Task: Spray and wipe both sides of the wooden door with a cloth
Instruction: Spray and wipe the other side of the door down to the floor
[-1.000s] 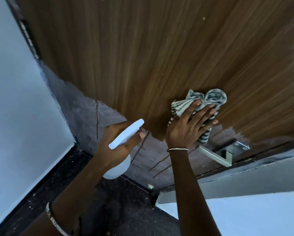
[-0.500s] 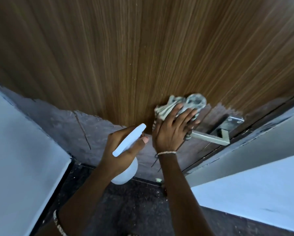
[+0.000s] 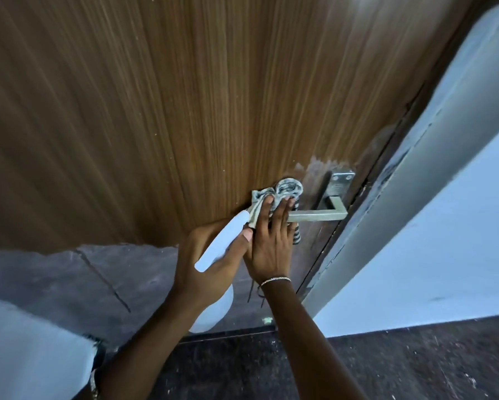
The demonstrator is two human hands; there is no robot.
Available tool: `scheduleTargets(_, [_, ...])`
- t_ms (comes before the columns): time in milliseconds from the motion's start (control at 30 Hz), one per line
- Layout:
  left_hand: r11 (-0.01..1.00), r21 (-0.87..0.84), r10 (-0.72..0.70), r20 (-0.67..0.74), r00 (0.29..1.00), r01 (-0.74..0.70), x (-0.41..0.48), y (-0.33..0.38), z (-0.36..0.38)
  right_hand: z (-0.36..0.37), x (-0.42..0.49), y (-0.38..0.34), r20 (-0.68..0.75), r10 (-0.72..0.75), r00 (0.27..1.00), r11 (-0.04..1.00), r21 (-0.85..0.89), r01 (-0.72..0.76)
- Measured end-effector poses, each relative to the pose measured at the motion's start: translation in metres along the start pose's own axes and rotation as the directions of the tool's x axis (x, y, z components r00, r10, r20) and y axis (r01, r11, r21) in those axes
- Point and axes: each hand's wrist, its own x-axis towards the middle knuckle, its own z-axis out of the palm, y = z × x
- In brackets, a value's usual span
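The right hand (image 3: 271,243), fingers straight, presses the bunched cloth (image 3: 286,189) against the wooden door (image 3: 184,111) just beside the free end of the lever handle (image 3: 317,216); the left hand (image 3: 210,264) grips the spray bottle (image 3: 222,243). Hazard: a trailing fold can snag on the lever, or a trigger squeeze can wet the right hand, since the nozzle points up-right at it. The door stands upright, long axis vertical along the grain.

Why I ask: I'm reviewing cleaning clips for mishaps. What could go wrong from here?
The cloth under the right hand sits right by the lever handle; its dangling threads could snag there. The left hand holds the spray bottle close beside the wiping hand, so they may bump.
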Motion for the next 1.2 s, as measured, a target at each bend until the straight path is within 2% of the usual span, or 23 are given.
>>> scheduleTargets(133, [0.992,0.123,0.041,-0.045,0.998,-0.035,0.012,0.005,0.005,-0.003,-0.003,0.013,0.026,-0.019,0.999,0.999,-0.047,0.020])
scheduleTargets(267, [0.999,0.037,0.039,-0.036,0.999,-0.037,0.015,0.005,0.004,-0.007,0.008,0.001,-0.040,0.051,0.998,0.996,0.074,-0.048])
scheduleTargets(333, [0.998,-0.048,-0.037,0.021,0.999,0.038,0.014,-0.004,0.001,-0.009,0.031,-0.014,-0.132,0.122,0.984,0.983,0.151,-0.102])
scheduleTargets(400, [0.992,-0.063,-0.105,0.019,0.994,0.106,0.012,-0.018,-0.002,-0.016,0.059,-0.031,-0.247,0.222,0.943,0.960,0.224,-0.167])
scheduleTargets(500, [0.995,-0.066,-0.073,0.016,0.997,0.074,0.013,-0.029,-0.007,-0.028,0.091,-0.053,-0.375,0.378,0.846,0.900,0.363,-0.242])
scheduleTargets(567, [0.998,-0.060,-0.026,0.024,0.999,0.028,0.015,-0.034,-0.008,-0.030,0.097,-0.058,-0.411,0.435,0.801,0.876,0.399,-0.271])
scheduleTargets(700, [0.995,-0.102,-0.015,0.035,0.999,0.018,0.020,-0.041,-0.009,-0.002,0.075,-0.039,-0.403,0.416,0.815,0.880,0.404,-0.250])
scheduleTargets(800, [0.991,-0.115,-0.056,0.078,0.995,0.065,0.019,-0.037,-0.010,0.024,0.028,-0.024,-0.296,0.457,0.839,0.858,0.396,-0.327])
scheduleTargets(933, [0.994,-0.101,-0.050,0.013,0.999,0.051,0.014,-0.038,-0.009,0.034,-0.002,-0.019,-0.205,0.427,0.881,0.862,0.388,-0.328])
scheduleTargets(1033, [0.991,-0.114,-0.063,0.126,0.990,0.077,0.016,-0.041,-0.004,0.018,0.021,-0.024,-0.245,0.391,0.887,0.880,0.384,-0.281])
scheduleTargets(1133, [0.985,-0.172,-0.005,0.086,0.996,0.020,0.015,-0.041,-0.006,0.000,0.056,-0.032,-0.389,0.320,0.864,0.928,0.314,-0.202])
scheduleTargets(1167, [0.983,-0.183,-0.008,0.112,0.994,0.029,0.010,-0.033,-0.015,-0.006,0.068,-0.034,-0.418,0.306,0.856,0.934,0.308,-0.183])
scheduleTargets(1200, [0.983,-0.173,-0.044,0.057,0.997,0.054,0.020,-0.050,-0.003,-0.010,0.079,-0.032,-0.438,0.286,0.852,0.943,0.286,-0.169])
